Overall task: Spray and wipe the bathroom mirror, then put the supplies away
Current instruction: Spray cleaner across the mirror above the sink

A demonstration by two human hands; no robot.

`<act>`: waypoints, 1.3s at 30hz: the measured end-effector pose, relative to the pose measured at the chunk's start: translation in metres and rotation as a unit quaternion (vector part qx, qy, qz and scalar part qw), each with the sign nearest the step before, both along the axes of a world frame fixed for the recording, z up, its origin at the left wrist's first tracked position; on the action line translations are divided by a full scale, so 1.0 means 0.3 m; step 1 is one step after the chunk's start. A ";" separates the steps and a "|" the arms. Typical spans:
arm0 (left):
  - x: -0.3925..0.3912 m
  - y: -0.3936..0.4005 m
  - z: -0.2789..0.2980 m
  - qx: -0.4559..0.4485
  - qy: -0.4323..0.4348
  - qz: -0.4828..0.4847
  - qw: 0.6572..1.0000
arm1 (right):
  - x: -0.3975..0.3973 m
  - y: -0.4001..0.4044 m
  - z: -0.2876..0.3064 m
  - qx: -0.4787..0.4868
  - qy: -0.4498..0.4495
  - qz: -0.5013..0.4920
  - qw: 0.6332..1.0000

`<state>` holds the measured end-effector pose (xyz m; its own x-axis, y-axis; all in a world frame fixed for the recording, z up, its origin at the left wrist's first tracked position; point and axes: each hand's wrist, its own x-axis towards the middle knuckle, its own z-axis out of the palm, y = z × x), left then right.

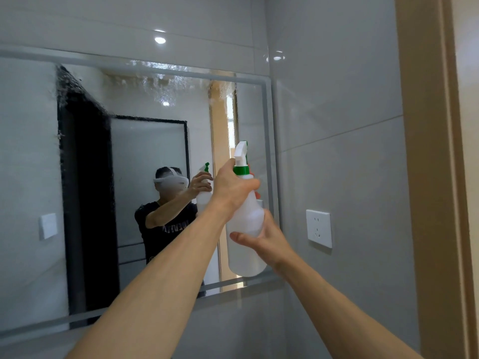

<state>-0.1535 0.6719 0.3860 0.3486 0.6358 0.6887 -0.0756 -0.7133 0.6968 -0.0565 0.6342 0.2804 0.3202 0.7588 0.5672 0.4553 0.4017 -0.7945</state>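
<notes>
Head view: spray bottle (246,229) upright, nozzle mirrorward.

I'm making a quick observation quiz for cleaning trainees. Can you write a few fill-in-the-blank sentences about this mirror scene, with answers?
1. The left hand grips the spray bottle near its ____ collar.
2. The right hand supports the bottle's ____ half.
3. Spray droplets cover the ____ part of the mirror.
4. The white wall socket is on the tiled wall to the ____ of the mirror.

Answers: green; lower; upper; right
</notes>
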 end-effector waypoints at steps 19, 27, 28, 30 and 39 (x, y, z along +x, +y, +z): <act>-0.163 0.049 -0.014 -0.046 -0.050 0.000 0.998 | -0.139 0.069 0.003 0.006 -0.018 0.068 0.997; -0.284 0.099 -0.060 -0.067 -0.076 0.045 0.994 | -0.236 0.118 -0.029 -0.012 -0.019 0.135 0.991; -0.296 0.115 -0.067 -0.070 -0.076 0.050 0.993 | -0.249 0.126 -0.034 -0.012 -0.019 0.141 0.990; -0.322 0.133 -0.077 -0.067 -0.073 0.071 0.993 | -0.276 0.139 -0.044 -0.012 -0.017 0.152 0.988; -0.470 0.162 -0.081 -0.056 -0.103 0.122 0.986 | -0.403 0.228 -0.049 0.006 -0.028 0.208 0.978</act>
